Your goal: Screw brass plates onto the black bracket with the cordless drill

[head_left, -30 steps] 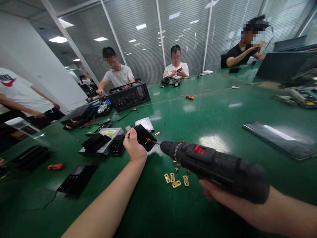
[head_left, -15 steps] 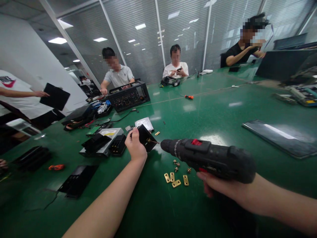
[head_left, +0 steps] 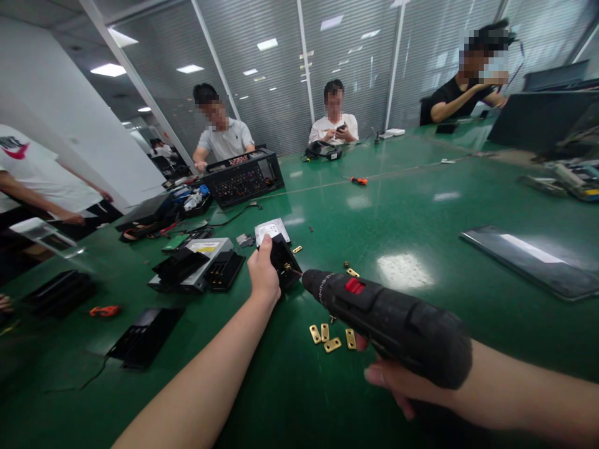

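Note:
My left hand [head_left: 262, 273] grips a small black plastic part [head_left: 285, 260], tilted up off the green table [head_left: 421, 218]. My right hand [head_left: 397, 380] holds a black cordless drill [head_left: 388, 324] with a red switch. The drill's bit tip touches a brass fitting on the black part. Several small brass plates [head_left: 330, 337] and screws lie on the table just under the drill.
Black brackets and an optical drive [head_left: 199, 268] lie left of my hand, with a hard drive [head_left: 270, 229] behind the part. A black panel [head_left: 143, 337] and an orange tool [head_left: 105, 310] lie near left. A dark glass panel [head_left: 533, 262] is right. Several people sit around the table.
The black part and my left hand shifted slightly right and closer. The drill tilted, its rear dropping toward me, while the bit stays on the part. A person at left put down a black panel.

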Available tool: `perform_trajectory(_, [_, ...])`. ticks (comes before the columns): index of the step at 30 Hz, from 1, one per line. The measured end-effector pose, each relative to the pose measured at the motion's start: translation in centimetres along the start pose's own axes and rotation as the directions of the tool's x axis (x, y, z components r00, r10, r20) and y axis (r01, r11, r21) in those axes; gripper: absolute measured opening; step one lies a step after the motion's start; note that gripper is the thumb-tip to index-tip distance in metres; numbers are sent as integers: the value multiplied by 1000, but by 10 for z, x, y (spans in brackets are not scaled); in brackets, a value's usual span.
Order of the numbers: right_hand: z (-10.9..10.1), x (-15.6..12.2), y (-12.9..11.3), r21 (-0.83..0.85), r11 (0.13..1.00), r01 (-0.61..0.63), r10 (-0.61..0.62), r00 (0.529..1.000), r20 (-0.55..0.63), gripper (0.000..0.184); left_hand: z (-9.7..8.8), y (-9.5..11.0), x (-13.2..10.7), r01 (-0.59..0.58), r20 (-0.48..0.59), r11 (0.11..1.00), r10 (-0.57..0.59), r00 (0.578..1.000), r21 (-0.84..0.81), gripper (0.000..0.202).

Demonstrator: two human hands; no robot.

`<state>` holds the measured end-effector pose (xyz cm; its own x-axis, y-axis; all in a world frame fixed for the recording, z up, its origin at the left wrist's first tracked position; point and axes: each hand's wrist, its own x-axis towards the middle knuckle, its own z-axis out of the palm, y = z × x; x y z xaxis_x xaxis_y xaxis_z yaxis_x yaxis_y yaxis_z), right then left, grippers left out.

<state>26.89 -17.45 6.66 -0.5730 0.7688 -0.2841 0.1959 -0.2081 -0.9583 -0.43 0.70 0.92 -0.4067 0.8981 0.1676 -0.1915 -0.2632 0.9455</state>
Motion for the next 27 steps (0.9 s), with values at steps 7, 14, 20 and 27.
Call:
perform_trajectory(7, [0, 4, -9, -48, 998, -46, 46, 999, 19, 45, 1, 1, -1, 118, -3, 993, -118, 993, -1, 77])
perform_trajectory(14, [-2, 2, -3, -62, 998, 8, -7, 1000, 19, 45, 6, 4, -3, 101, 1, 994, -101, 995, -29, 73])
perform_trajectory(20, [-5, 4, -6, -15, 999, 37, -37, 999, 23, 77, 6, 4, -4, 119, -7, 993, -119, 993, -26, 74])
perform_trajectory(27, [-6, 0, -4, 12, 1000, 3, -3, 1000, -16, 66, 5, 4, -4, 111, 7, 994, -111, 994, -21, 70])
